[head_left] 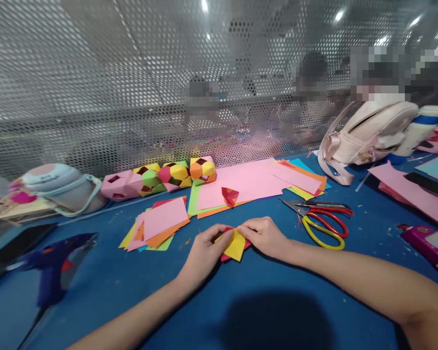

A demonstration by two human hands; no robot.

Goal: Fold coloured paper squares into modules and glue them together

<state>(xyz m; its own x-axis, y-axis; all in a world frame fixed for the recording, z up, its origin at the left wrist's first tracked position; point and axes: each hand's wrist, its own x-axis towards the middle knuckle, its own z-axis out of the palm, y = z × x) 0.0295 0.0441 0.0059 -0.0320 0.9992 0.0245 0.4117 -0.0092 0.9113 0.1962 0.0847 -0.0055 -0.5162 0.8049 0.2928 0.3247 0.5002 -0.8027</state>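
Between my two hands is a small folded paper piece [235, 245], yellow on top with red showing along its edges. My left hand [209, 245] pinches its left side between thumb and fingers. On the upper right edge, the fingers of my right hand [264, 234] close over the paper and hide part of it. Just beyond, a red and orange folded piece [229, 196] lies on a large pink sheet [244, 177]. A fanned stack of small coloured papers [164, 218] rests to the left of my hands.
Scissors [323, 223] with red and yellow handles lie at right. A blue glue gun [53, 262] is at left. Folded paper balls [175, 176] line the back beside a pale blue container [65, 187]. A pink backpack [372, 131] and bottle [419, 131] stand by the perforated metal screen [131, 97].
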